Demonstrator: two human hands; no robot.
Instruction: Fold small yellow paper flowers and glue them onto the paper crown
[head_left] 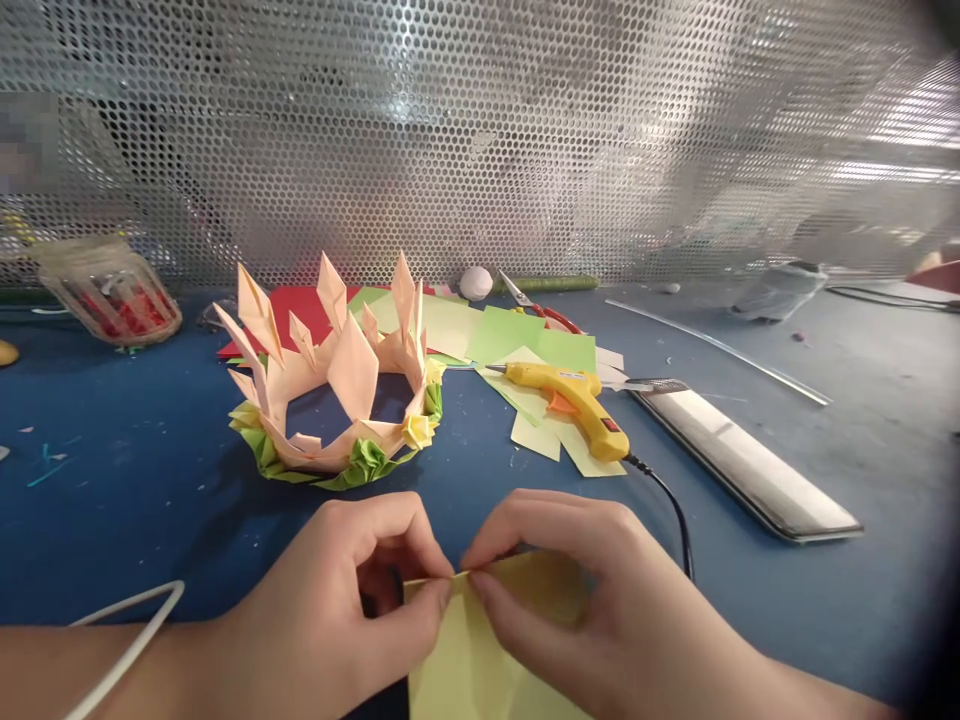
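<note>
On my feed I count two hands (pixel 337 590), one held sheet (pixel 480 665), one crown (pixel 352 370), one glue gun (pixel 562 380), one jar (pixel 112 290).

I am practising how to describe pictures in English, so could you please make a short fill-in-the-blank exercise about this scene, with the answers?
1. The left hand and the right hand pinch the edge of a paper sheet coloured ____.
2. The glue gun has a trigger coloured ____.
3. The scissors have a handle coloured ____.
4. In the picture, the glass jar is to the ____ of the paper crown.

Missing words: yellow; orange; red; left.
</note>
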